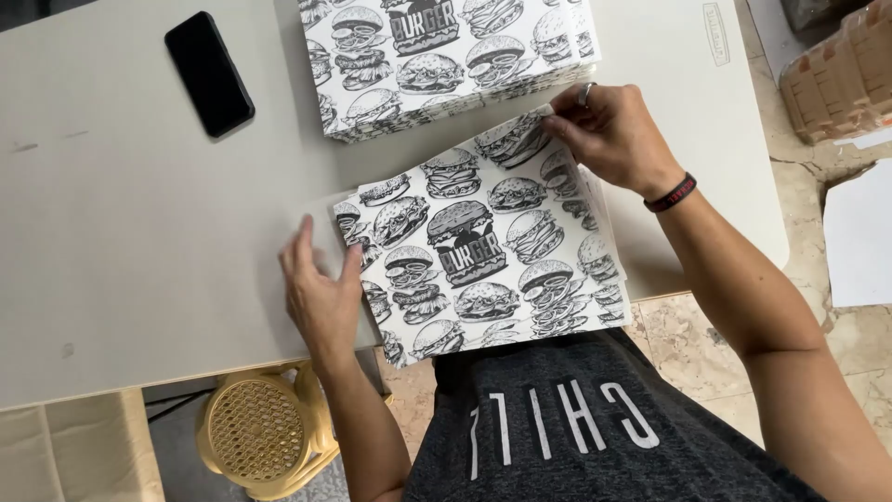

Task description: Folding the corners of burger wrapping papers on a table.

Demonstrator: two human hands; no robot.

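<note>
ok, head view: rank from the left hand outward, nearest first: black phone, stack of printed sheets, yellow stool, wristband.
1. Yellow stool: just below the left hand, under the table edge.
2. Black phone: up the table, top left.
3. Stack of printed sheets: top centre; close to the phone's distance.
4. Wristband: on the right wrist, far right.

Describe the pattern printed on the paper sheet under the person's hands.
Black-and-white line drawings of burgers cover the sheet, seen in the head view, the only one.

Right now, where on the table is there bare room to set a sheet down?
The widest bare patch is the table left of the left hand, below the phone. A narrower strip lies right of the right hand. The middle is crowded: the stack sits just above the printed sheet.
</note>
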